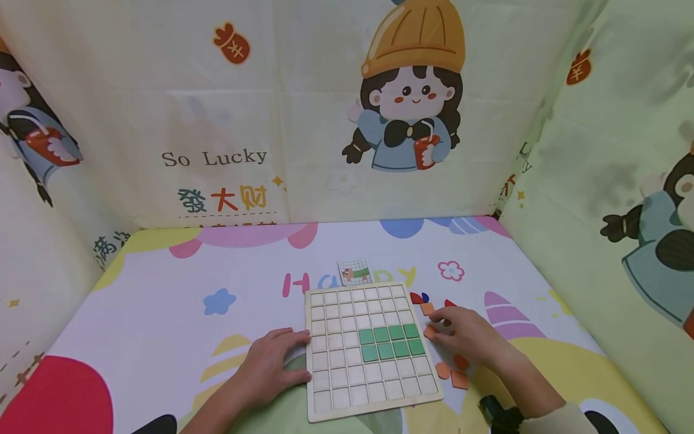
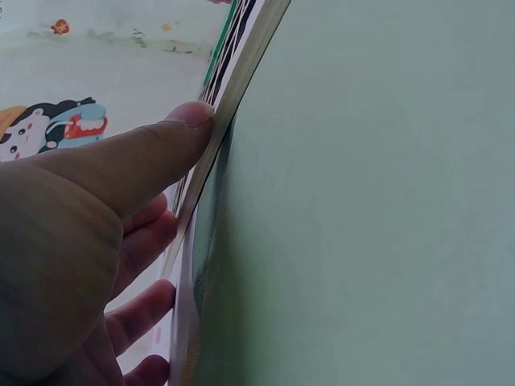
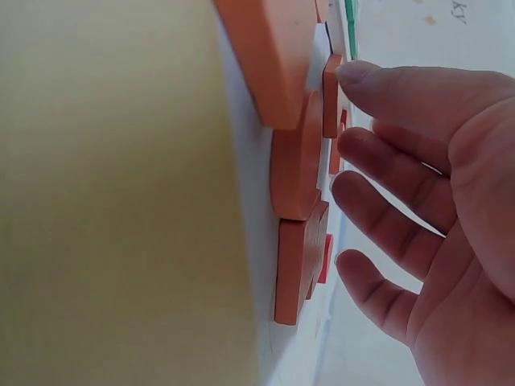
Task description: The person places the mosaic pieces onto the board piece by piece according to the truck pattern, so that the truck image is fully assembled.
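A wooden grid board point(image 1: 374, 410) lies on the table with two rows of green square tiles point(image 1: 385, 350) at its right side. My left hand point(image 1: 273, 364) rests against the board's left edge; its thumb point(image 2: 173, 137) touches the rim in the left wrist view. My right hand point(image 1: 468, 331) is just right of the board, thumb tip at an orange tile point(image 3: 331, 96) and fingers loosely bent. Nearer me lie an orange round piece point(image 1: 443, 370) and an orange square point(image 1: 459, 380). Another orange tile point(image 1: 428, 308) lies beyond the fingertips.
Behind the board lies a small pattern card point(image 1: 355, 273) with a green-and-orange picture on a grid. Red pieces point(image 1: 416, 298) and a blue piece point(image 1: 425, 297) lie by the board's far right corner. A black strap-like object point(image 1: 499, 415) is at the right wrist. Printed cloth walls surround the table.
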`<action>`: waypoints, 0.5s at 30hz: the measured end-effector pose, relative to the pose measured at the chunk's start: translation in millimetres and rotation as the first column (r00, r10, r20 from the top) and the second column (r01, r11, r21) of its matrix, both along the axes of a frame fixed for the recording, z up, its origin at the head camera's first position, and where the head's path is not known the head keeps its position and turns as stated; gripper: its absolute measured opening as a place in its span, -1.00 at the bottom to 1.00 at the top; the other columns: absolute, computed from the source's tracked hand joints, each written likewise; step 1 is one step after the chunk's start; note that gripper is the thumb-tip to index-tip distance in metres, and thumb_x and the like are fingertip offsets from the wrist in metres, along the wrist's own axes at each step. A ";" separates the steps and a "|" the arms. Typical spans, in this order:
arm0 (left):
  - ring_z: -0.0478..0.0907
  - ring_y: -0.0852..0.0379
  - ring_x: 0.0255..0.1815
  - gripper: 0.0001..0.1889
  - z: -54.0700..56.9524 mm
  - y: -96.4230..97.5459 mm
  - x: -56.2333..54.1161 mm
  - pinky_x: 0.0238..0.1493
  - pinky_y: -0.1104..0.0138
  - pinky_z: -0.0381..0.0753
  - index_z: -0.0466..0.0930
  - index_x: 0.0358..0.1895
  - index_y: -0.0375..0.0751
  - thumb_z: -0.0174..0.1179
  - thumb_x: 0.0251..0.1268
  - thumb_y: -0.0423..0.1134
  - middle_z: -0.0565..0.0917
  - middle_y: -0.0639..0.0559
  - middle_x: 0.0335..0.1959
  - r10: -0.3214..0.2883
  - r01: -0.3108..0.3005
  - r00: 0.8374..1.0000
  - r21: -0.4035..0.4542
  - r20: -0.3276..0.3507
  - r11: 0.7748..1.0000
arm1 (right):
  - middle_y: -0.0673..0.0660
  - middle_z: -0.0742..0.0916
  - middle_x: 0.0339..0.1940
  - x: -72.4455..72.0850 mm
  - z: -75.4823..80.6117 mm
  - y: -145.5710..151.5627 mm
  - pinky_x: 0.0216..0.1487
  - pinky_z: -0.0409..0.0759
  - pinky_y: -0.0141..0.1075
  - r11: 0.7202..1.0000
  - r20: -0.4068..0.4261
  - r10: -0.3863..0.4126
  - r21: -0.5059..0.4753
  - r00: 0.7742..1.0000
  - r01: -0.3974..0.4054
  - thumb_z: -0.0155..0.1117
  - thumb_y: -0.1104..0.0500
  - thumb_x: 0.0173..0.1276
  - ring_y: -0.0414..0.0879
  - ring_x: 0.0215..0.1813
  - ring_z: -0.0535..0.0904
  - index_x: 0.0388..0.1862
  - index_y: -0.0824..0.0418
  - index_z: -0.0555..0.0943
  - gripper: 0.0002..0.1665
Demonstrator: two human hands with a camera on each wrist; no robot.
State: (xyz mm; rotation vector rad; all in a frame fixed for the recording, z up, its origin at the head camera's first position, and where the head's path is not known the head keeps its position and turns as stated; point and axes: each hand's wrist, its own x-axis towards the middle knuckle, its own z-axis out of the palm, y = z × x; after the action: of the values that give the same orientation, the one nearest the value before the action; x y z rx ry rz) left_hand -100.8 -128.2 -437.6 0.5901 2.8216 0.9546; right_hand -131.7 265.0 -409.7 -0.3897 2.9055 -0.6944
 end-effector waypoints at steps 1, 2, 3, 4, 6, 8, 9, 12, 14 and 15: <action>0.37 -0.19 0.34 -0.39 0.0 0.0 0.1 0.26 -0.22 0.30 0.61 0.18 -0.10 0.52 0.02 -0.01 0.59 0.10 0.23 0.000 0.000 1.000 0.001 -0.002 1.000 | -0.06 0.70 -0.17 -0.5 -0.3 -0.5 -0.05 0.62 -0.09 1.000 0.004 -0.005 0.005 1.000 0.005 0.48 0.09 0.27 -0.07 -0.16 0.60 0.01 0.18 0.70 -0.64; 0.37 -0.19 0.34 -0.39 0.0 0.0 0.2 0.26 -0.22 0.30 0.61 0.18 -0.10 0.52 0.02 -0.01 0.59 0.10 0.23 0.000 0.000 1.000 0.001 -0.003 1.000 | -0.05 0.70 -0.17 -0.9 -0.7 -0.7 -0.05 0.62 -0.08 1.000 0.008 -0.006 0.009 1.000 0.006 0.48 0.10 0.27 -0.07 -0.15 0.60 0.01 0.19 0.70 -0.64; 0.37 -0.19 0.34 -0.39 0.0 0.0 0.2 0.27 -0.22 0.30 0.61 0.18 -0.10 0.52 0.02 -0.01 0.59 0.10 0.23 0.000 0.000 1.000 0.000 -0.003 1.000 | -0.06 0.70 -0.17 -1.3 -1.1 -1.1 -0.04 0.62 -0.09 1.000 0.015 -0.014 0.013 1.000 0.014 0.48 0.10 0.26 -0.08 -0.15 0.60 0.01 0.18 0.70 -0.64; 0.37 -0.19 0.34 -0.39 0.0 -0.1 0.3 0.27 -0.22 0.30 0.61 0.18 -0.10 0.52 0.03 0.00 0.59 0.10 0.23 -0.001 0.001 1.000 0.000 -0.003 1.000 | -0.06 0.70 -0.18 -1.5 -1.3 -1.3 -0.04 0.62 -0.08 1.000 0.020 -0.015 0.017 1.000 0.015 0.48 0.11 0.26 -0.08 -0.15 0.60 0.01 0.18 0.70 -0.64; 0.37 -0.19 0.34 -0.39 -0.1 -0.1 0.2 0.27 -0.22 0.30 0.61 0.19 -0.09 0.52 0.03 0.00 0.59 0.10 0.23 -0.001 0.001 1.000 -0.001 -0.003 1.000 | -0.06 0.69 -0.20 -1.6 -1.6 -1.7 -0.04 0.62 -0.08 1.000 0.025 -0.017 0.024 1.000 0.016 0.48 0.11 0.26 -0.09 -0.16 0.59 -0.01 0.18 0.70 -0.65; 0.36 -0.19 0.34 -0.39 -0.3 -0.1 0.2 0.27 -0.22 0.29 0.61 0.19 -0.09 0.52 0.03 0.00 0.59 0.10 0.23 -0.001 0.001 1.000 -0.003 -0.002 1.000 | -0.07 0.69 -0.22 -1.6 -1.6 -2.1 -0.03 0.62 -0.08 1.000 0.029 -0.017 0.027 0.999 0.016 0.49 0.11 0.25 -0.10 -0.17 0.59 -0.04 0.17 0.71 -0.68; 0.36 -0.18 0.34 -0.39 -0.4 0.0 0.1 0.27 -0.22 0.29 0.61 0.19 -0.09 0.52 0.03 0.01 0.59 0.10 0.23 0.000 0.000 1.000 -0.005 -0.001 1.000 | -0.08 0.69 -0.23 -1.6 -1.5 -2.3 -0.03 0.61 -0.08 1.000 0.030 -0.016 0.028 0.999 0.015 0.49 0.12 0.25 -0.10 -0.18 0.59 -0.06 0.17 0.71 -0.70; 0.36 -0.18 0.35 -0.39 -0.6 -0.1 -0.1 0.27 -0.21 0.29 0.61 0.19 -0.08 0.52 0.03 0.02 0.58 0.11 0.24 -0.002 0.002 1.000 -0.010 -0.003 1.000 | -0.10 0.69 -0.24 -1.8 -0.9 -2.2 -0.02 0.62 -0.08 1.000 0.027 -0.004 0.029 1.000 0.003 0.48 0.12 0.25 -0.11 -0.18 0.58 -0.10 0.15 0.71 -0.74; 0.36 -0.17 0.35 -0.38 -0.7 -0.2 -0.1 0.28 -0.21 0.29 0.61 0.19 -0.08 0.52 0.03 0.01 0.58 0.11 0.24 -0.002 0.002 1.000 -0.010 -0.005 1.000 | -0.11 0.69 -0.24 -2.0 -0.7 -2.0 -0.01 0.61 -0.07 1.000 0.026 0.001 0.028 1.000 -0.001 0.48 0.13 0.26 -0.11 -0.17 0.58 -0.12 0.15 0.71 -0.76; 0.36 -0.17 0.35 -0.38 -0.7 -0.2 -0.1 0.28 -0.21 0.29 0.61 0.19 -0.08 0.52 0.03 0.02 0.58 0.12 0.24 -0.002 0.002 1.000 -0.009 -0.005 1.000 | -0.11 0.69 -0.24 -2.0 -0.6 -1.9 -0.01 0.61 -0.07 1.000 0.026 0.002 0.029 1.000 -0.003 0.48 0.13 0.26 -0.11 -0.17 0.58 -0.12 0.14 0.72 -0.77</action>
State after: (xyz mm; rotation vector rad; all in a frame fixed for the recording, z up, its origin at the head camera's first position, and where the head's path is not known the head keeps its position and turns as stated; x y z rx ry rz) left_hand -100.9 -128.5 -438.2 0.5948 2.8278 0.9404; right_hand -133.7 263.1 -410.3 -0.3785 2.8866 -0.6507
